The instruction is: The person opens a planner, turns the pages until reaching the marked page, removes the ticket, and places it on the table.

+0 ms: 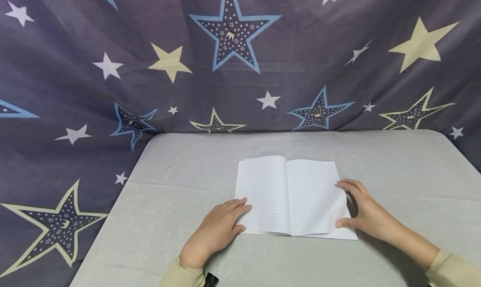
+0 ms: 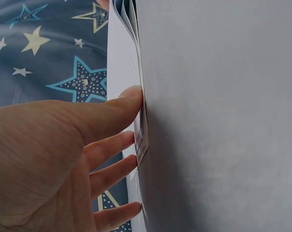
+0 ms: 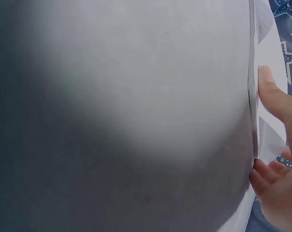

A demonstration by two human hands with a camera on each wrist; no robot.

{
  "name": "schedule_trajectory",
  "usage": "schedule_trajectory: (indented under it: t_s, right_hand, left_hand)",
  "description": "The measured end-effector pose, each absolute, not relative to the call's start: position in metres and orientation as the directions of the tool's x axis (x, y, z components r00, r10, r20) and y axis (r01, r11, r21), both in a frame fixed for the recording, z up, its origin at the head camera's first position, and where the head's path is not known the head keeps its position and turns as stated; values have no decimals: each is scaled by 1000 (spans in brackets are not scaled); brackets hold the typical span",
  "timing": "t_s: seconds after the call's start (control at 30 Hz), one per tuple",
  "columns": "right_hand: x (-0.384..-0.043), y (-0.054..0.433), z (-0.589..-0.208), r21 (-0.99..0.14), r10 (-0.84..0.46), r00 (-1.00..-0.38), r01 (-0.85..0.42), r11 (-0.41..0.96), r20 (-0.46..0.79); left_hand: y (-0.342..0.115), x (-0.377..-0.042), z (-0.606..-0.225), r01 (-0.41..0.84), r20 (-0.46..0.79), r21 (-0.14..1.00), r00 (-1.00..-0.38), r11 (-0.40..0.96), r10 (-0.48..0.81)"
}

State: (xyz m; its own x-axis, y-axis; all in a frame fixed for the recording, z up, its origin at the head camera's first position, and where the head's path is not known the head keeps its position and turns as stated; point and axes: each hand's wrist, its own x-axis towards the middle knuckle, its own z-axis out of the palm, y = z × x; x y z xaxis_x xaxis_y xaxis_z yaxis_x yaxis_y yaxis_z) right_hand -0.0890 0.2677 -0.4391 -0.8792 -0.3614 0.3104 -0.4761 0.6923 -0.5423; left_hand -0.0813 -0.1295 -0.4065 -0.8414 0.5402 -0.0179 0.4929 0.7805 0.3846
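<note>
An open notebook with lined white pages lies on the grey tabletop. My left hand rests on its left edge, thumb and fingers spread over the page margin. In the left wrist view the thumb touches the stacked page edges. At the opposite side, my right hand touches the right page, its thumb near the lower corner and its fingers higher up, well apart. That page's outer edge bows slightly up, uncovering a strip of the sheet beneath. The right wrist view shows the thumb on the paper.
A grey cloth-like surface covers the table. Behind and to the left hangs a dark curtain printed with stars. A small black item shows by the left sleeve.
</note>
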Motion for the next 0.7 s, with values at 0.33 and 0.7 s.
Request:
schedule_trajectory:
  t_s: [0.33, 0.7]
  right_hand:
    - [-92, 264, -438, -556, -286, -909, -413, 721, 304]
    - [-91, 254, -434, -567, -274, -911, -406, 717, 307]
  left_hand:
    - [-129, -81, -406, 487, -28, 376, -844, 788, 535]
    - [-128, -81, -405, 490, -21, 378, -844, 786, 536]
